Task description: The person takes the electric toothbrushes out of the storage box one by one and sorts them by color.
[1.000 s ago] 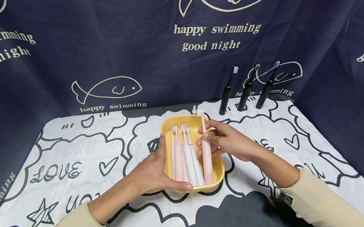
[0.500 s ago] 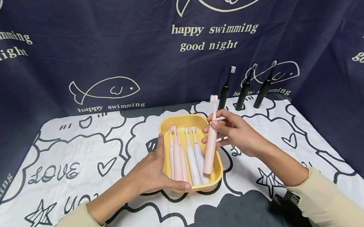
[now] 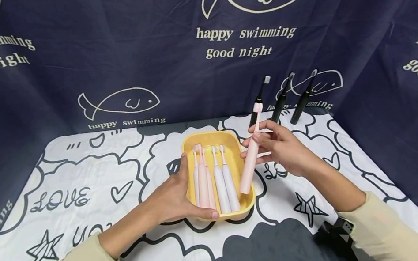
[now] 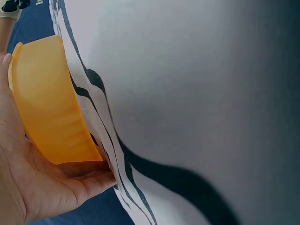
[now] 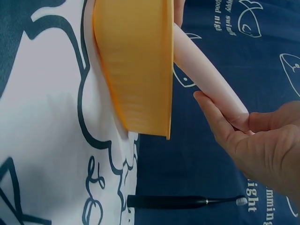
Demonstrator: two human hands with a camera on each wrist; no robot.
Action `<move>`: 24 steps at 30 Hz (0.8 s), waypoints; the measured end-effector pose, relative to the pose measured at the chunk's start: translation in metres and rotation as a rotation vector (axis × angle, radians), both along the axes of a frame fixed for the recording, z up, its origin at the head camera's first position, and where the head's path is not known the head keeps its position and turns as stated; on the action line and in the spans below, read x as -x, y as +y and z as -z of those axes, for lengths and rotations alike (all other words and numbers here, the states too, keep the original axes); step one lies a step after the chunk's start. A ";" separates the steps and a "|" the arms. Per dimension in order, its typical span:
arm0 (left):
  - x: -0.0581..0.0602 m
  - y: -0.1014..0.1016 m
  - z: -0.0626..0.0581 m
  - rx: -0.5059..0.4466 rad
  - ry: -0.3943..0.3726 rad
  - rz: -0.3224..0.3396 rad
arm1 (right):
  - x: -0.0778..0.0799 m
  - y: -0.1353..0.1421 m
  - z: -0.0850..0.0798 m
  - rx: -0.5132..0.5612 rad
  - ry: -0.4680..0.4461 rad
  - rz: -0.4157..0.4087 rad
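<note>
My right hand (image 3: 285,148) pinches a pink electric toothbrush (image 3: 252,158) near its neck, thumb against fingers. Its brush head points up and away; the handle's base hangs over the right rim of a yellow tray (image 3: 230,138). In the right wrist view the pink handle (image 5: 211,75) slants from the fingers to behind the tray's edge. My left hand (image 3: 172,198) grips the tray's left side, its thumb on the near rim. Inside the tray, pink toothbrushes (image 3: 203,185) lie on the left, and two whitish ones (image 3: 225,186) lie side by side right of the middle.
Three black electric toothbrushes stand upright at the back right, the rightmost black toothbrush (image 3: 303,101) apart from my hand. A white patterned cloth (image 3: 70,168) covers the table. Dark blue fabric (image 3: 164,43) with fish drawings rises behind it.
My right hand has lifted the pink toothbrush from inside the tray, up and rightward, tilting it. The two whitish toothbrushes have shifted apart slightly. The left hand stays on the tray.
</note>
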State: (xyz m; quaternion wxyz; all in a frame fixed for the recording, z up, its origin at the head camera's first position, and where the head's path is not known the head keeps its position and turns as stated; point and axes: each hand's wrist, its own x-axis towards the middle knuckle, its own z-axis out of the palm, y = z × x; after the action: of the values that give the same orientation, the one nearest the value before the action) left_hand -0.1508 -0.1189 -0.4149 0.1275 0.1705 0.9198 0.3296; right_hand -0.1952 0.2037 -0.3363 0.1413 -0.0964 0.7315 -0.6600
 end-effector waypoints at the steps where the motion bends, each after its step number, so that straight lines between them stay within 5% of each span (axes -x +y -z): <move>1: 0.000 0.000 0.000 -0.001 0.003 0.001 | 0.000 0.002 -0.001 0.008 0.002 0.001; 13: 0.000 0.000 0.002 -0.002 0.012 0.010 | 0.006 0.027 -0.014 0.065 0.043 0.039; 24: 0.000 0.000 0.000 0.000 0.021 0.006 | 0.019 0.053 -0.008 0.113 0.084 0.123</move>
State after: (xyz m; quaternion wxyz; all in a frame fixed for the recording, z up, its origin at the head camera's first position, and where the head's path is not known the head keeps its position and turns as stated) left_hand -0.1508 -0.1193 -0.4151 0.1186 0.1766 0.9207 0.3272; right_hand -0.2138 0.2563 -0.3286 0.0641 -0.0868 0.7029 -0.7030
